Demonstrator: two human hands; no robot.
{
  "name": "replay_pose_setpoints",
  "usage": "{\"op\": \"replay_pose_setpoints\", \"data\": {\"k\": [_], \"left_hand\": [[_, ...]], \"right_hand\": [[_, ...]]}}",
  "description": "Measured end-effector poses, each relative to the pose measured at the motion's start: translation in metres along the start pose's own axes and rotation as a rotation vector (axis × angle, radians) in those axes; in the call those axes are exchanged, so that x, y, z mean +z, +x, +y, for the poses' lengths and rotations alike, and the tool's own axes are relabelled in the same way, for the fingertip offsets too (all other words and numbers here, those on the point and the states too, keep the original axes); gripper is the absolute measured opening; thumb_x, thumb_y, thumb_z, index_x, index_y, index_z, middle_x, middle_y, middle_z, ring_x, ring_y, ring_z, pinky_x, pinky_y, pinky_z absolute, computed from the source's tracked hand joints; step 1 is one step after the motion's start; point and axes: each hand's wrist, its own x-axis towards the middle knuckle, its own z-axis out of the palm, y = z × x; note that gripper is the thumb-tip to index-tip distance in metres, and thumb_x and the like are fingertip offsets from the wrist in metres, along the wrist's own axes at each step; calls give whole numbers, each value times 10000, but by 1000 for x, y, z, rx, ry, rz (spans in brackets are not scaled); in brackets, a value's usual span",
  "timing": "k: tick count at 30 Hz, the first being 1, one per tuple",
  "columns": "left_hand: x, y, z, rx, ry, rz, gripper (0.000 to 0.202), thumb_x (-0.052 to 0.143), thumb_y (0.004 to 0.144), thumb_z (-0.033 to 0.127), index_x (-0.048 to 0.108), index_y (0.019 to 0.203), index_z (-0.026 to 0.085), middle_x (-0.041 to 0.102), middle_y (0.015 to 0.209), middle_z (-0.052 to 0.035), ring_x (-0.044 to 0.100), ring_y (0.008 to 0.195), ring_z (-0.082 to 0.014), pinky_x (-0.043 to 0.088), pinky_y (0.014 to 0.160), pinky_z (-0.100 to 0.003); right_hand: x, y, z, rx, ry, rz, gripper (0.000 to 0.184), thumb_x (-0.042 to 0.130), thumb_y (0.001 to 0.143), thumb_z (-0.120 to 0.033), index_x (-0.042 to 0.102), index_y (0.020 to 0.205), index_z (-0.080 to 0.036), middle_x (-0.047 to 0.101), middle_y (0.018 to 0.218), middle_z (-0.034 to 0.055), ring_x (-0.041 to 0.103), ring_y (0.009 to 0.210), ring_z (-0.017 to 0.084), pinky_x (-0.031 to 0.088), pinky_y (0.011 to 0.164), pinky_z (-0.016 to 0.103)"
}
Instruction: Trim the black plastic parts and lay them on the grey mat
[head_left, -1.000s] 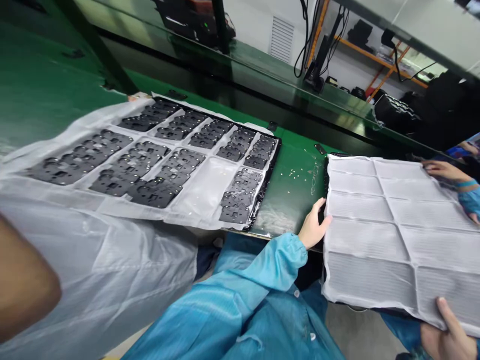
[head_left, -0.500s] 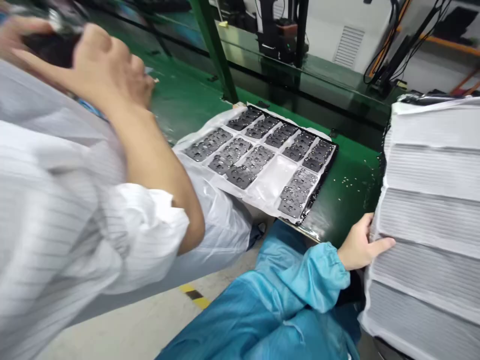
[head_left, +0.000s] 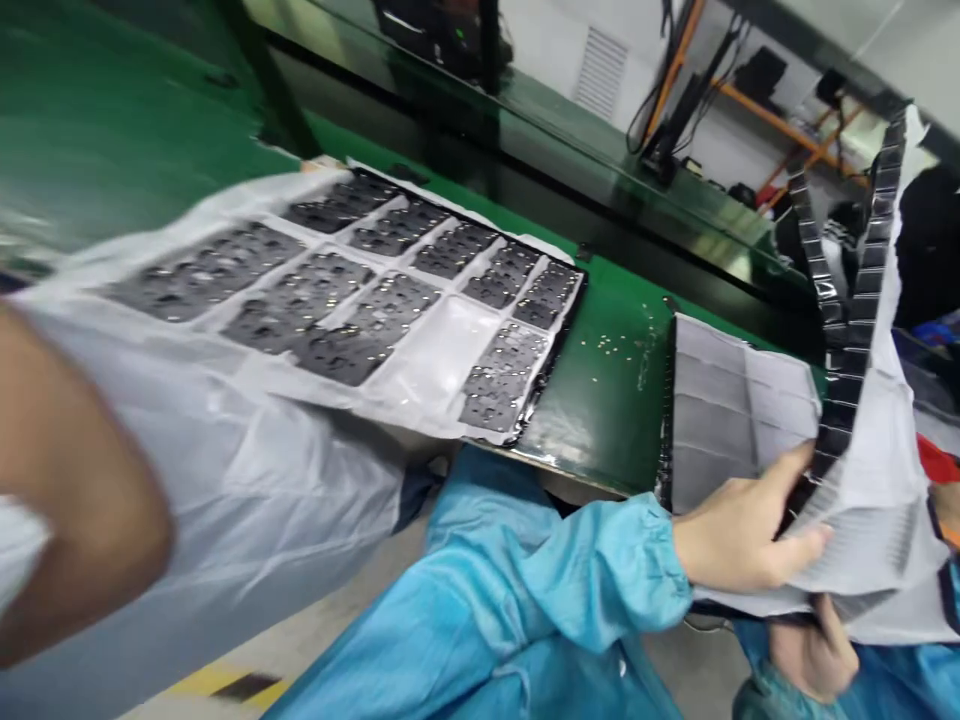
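Observation:
A black plastic tray point(head_left: 847, 370) with a white sheet point(head_left: 885, 440) over it is lifted on edge at the right. My left hand point(head_left: 750, 525), in a blue sleeve, is closed on the tray and sheet near their lower left part. Lower down, my right hand point(head_left: 814, 645) is closed on the bottom edge, its thumb up and its other fingers partly hidden. Behind them, a white-covered tray point(head_left: 712, 400) with divided sections lies on the green bench point(head_left: 600, 390).
Left along the bench lies a tray of black perforated parts point(head_left: 360, 320) on white lining; one pocket point(head_left: 442, 350) is bare. Tiny pale bits point(head_left: 611, 345) are scattered on the bench. A co-worker's arm point(head_left: 75, 490) and light gown point(head_left: 285, 490) are close on the left.
The covered tray at the right has swung up from facing me to nearly edge-on, revealing another behind it. My right hand has come into view. The view has turned right; the co-worker's hands are gone.

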Motion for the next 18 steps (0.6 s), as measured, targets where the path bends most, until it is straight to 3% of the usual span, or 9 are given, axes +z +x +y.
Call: {"op": "replay_pose_setpoints", "data": {"k": [3,6,9,11,14,16,18], "left_hand": [[5,6,-15,41,-84,92,660,583,850,291,297,1434,184,522,1350,-116,521,1229,-286,406,1068,-420],[-3,18,-48,-2,-150,142,579,631,811,255,394,1325,133,534,1307,-140,520,1208,-260,391,1077,-399],[-30,42,-88,-72,-185,227,564,688,753,227,433,1247,129,548,1267,-153,528,1181,-257,410,1049,-410],[-58,71,-112,-111,-182,452,463,618,794,200,446,1219,138,596,1155,-135,588,1065,-223,464,973,-401],[-107,128,-141,-121,67,766,283,517,820,124,497,1102,141,625,994,-100,618,865,-169,504,875,-359],[-137,171,-157,-127,401,806,244,496,803,67,530,1031,145,616,1003,-100,610,864,-159,486,897,-331],[-160,214,-171,-192,736,747,254,465,805,46,556,1024,136,588,1066,-129,595,952,-187,456,942,-341]], "right_hand": [[-12,-13,7,98,211,277,651,274,891,-482,177,1521,-349,536,1370,-2,448,1315,319,444,1031,638],[-19,-25,17,207,338,363,590,321,922,-427,232,1502,-371,554,1355,-1,496,1276,303,492,1012,592],[-19,-30,22,292,386,404,538,449,897,-406,400,1431,-363,573,1333,-13,545,1232,284,513,1013,528],[-15,-30,20,349,437,465,568,555,837,-403,464,1393,-330,601,1295,-3,587,1180,285,526,995,509],[-4,-23,9,420,529,526,618,675,731,-410,533,1324,-308,645,1213,-1,630,1103,288,554,942,504],[1,-17,3,434,553,502,553,688,744,-429,564,1267,-300,639,1204,12,619,1109,275,560,914,498],[-3,-6,2,424,546,456,462,650,819,-439,573,1229,-240,614,1215,60,597,1119,258,551,893,486]]}}
